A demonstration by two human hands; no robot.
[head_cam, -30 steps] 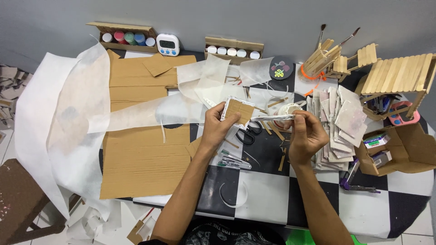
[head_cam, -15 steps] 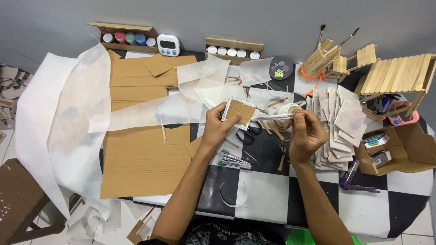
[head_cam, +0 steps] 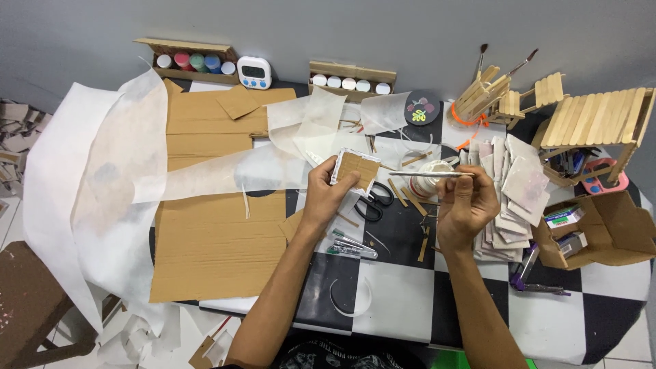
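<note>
The left hand (head_cam: 326,195) is gripping a small square brown cardboard piece with white paper edging (head_cam: 354,169), holding it up above the black-and-white checkered table (head_cam: 410,307). The right hand (head_cam: 465,205) is pinching a thin wooden stick (head_cam: 430,174), level, its tip pointing at the piece. This looks like an applying step; next calls for steady contact along the edge.

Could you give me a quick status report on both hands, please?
Left hand holds small cardboard square. Right hand holds thin stick level, pointing at it. Scissors lie below on checkered table.
</note>
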